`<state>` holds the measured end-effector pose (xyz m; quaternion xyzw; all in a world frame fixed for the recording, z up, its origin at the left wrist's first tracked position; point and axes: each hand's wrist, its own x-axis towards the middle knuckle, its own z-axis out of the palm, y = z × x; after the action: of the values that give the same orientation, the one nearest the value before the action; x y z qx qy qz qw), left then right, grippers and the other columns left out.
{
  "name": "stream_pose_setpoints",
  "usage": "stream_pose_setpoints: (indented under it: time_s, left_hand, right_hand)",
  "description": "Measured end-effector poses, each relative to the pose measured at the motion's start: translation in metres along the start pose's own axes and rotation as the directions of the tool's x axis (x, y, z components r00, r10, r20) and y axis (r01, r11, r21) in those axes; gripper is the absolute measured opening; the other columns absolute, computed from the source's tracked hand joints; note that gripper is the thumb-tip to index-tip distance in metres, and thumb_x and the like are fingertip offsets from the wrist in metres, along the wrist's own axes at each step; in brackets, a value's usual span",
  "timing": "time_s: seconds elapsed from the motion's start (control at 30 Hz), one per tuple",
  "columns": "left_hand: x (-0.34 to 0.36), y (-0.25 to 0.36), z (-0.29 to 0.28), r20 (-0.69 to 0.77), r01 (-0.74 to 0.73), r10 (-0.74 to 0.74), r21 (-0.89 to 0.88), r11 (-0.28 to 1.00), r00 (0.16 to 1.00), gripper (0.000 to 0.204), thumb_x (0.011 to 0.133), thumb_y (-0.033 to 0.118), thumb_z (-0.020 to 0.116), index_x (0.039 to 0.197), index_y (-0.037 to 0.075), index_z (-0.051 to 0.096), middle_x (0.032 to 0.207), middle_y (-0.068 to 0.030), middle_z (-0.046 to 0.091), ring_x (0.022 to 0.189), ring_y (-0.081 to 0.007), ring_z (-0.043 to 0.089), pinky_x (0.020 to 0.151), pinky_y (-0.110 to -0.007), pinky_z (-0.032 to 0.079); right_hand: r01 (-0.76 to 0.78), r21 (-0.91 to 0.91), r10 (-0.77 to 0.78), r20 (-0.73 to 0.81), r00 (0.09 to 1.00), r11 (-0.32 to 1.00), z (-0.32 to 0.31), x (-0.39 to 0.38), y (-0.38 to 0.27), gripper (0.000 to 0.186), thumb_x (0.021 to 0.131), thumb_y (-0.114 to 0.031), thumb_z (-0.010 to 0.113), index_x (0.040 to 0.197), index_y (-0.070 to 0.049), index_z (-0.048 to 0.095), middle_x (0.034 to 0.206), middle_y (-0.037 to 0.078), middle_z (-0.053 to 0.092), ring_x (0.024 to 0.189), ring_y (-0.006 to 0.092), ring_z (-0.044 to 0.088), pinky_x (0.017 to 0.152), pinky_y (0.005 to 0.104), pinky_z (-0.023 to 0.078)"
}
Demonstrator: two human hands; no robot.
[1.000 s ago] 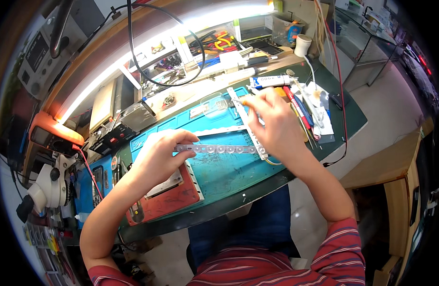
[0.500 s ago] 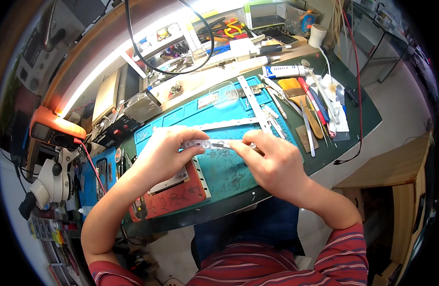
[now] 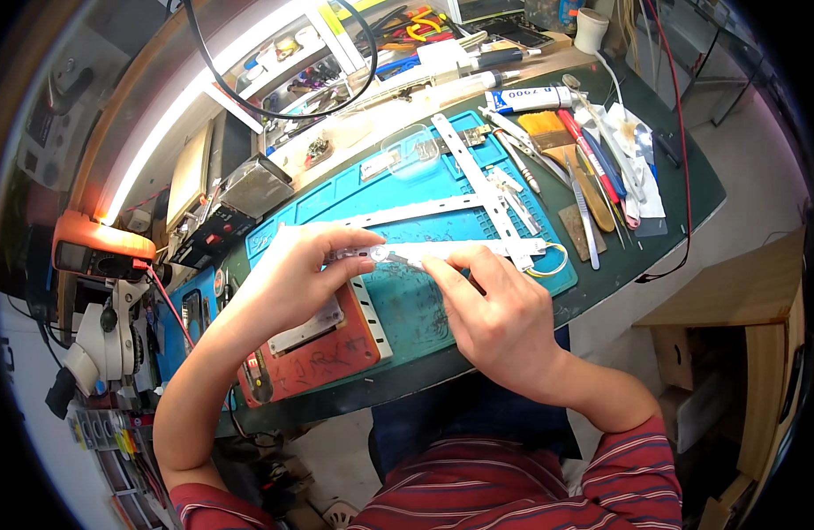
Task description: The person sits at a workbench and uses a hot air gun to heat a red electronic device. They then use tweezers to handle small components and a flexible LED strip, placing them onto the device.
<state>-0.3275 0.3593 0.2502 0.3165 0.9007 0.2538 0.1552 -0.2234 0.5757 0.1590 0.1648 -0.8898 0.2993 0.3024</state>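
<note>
My left hand [image 3: 288,269] pinches the near end of a white LED strip [image 3: 455,248] between thumb and fingers. A round clear lens [image 3: 380,253] shows on the strip beside my thumb. Beyond my right hand, the strip runs right to a yellow wire [image 3: 561,261]. My right hand [image 3: 500,305] is closed round a slim tool [image 3: 405,260], whose dark flat tip lies against the strip by the lens. Its grip is hidden in my fingers, so its kind is unclear. Under both hands lies a blue work mat [image 3: 411,305].
Other white strips [image 3: 407,213] lie crossed on the mat. A red board [image 3: 314,371] with a metal plate sits at near left. To the right are a brush [image 3: 544,132], tweezers [image 3: 585,221] and a white tube [image 3: 531,99]. An orange multimeter [image 3: 102,243] stands left.
The view has shifted a little. In my hands the strip has turned, so its long right part and yellow wire now show. My right hand still holds the tool against it.
</note>
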Motion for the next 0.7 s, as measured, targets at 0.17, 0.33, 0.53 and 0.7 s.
stream_pose_setpoints:
  time_s: [0.17,0.33,0.53,0.7]
  left_hand:
    - [0.001,0.001,0.000,0.021,0.009,-0.009,-0.005,1.000,1.000,0.025,0.094,0.009,0.071,0.117,0.002,0.074,0.097,-0.0133,0.074,0.085,-0.0208,0.067,0.081,-0.034,0.053]
    - [0.001,0.002,-0.001,0.040,0.023,-0.022,-0.007,1.000,0.999,0.024,0.096,0.009,0.069,0.118,0.001,0.073,0.098,-0.0147,0.074,0.087,-0.0221,0.069,0.082,-0.034,0.054]
    - [-0.001,0.002,-0.001,0.045,0.013,-0.013,0.002,1.000,0.999,0.023,0.097,0.010,0.068,0.117,0.000,0.073,0.098,-0.0161,0.074,0.088,-0.0241,0.069,0.083,-0.035,0.053]
    - [-0.001,0.002,0.001,0.035,-0.007,0.007,-0.006,1.000,0.999,0.023,0.098,0.011,0.067,0.118,0.000,0.073,0.097,-0.0160,0.074,0.088,-0.0246,0.069,0.083,-0.035,0.053]
  right_hand:
    - [-0.024,-0.004,0.024,0.035,0.999,1.000,-0.008,0.006,-0.004,0.034,0.081,0.001,0.072,0.115,-0.004,0.072,0.103,0.006,0.066,0.082,0.0241,0.069,0.068,0.0352,0.056]
    - [0.018,-0.048,-0.015,0.054,0.998,0.999,-0.014,0.012,-0.005,0.032,0.080,0.000,0.071,0.112,-0.004,0.072,0.100,0.006,0.067,0.083,0.0251,0.070,0.068,0.0360,0.057]
    - [0.108,-0.123,-0.101,0.059,0.993,0.987,-0.013,0.015,0.001,0.031,0.079,-0.013,0.067,0.108,-0.002,0.069,0.095,0.005,0.062,0.082,0.0170,0.065,0.061,0.0296,0.054]
    - [0.083,-0.108,-0.074,0.091,0.993,0.991,-0.018,0.018,-0.003,0.030,0.080,-0.005,0.069,0.109,-0.003,0.071,0.097,0.006,0.067,0.080,0.0209,0.069,0.063,0.0324,0.056]
